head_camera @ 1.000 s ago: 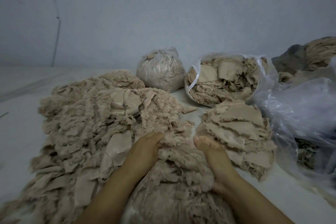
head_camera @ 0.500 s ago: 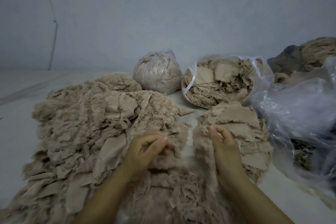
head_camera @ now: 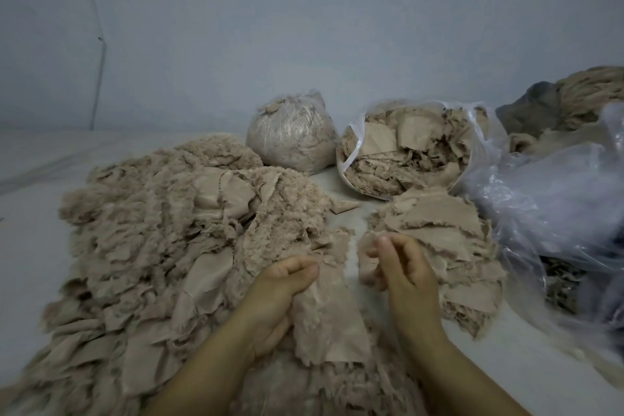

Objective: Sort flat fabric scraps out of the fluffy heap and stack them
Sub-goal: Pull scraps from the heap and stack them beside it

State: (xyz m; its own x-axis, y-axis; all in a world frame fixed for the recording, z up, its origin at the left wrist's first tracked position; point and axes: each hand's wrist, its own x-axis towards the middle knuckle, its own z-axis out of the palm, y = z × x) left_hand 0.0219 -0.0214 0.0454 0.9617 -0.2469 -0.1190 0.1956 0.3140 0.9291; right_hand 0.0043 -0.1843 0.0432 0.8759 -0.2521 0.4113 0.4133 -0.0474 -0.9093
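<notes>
A big fluffy heap (head_camera: 162,233) of beige fabric scraps covers the left and middle of the pale surface. To its right lies a lower stack of flat scraps (head_camera: 439,230). My left hand (head_camera: 280,294) is closed on a long scrap (head_camera: 329,317), fluffy on one side, lifted off the heap's near edge. My right hand (head_camera: 401,267) sits at the stack's left edge, its fingertips pinching a small flat scrap (head_camera: 368,253).
A tied clear bag of fluff (head_camera: 290,135) and an open bag of flat scraps (head_camera: 405,152) stand at the back by the wall. A large crumpled plastic bag (head_camera: 547,206) fills the right side. More fabric (head_camera: 580,98) is piled at far right.
Both hands came up out of the fluffy heap. The left one pulled a long scrap free and raised it; the right one moved over to the flat stack's edge with a small piece.
</notes>
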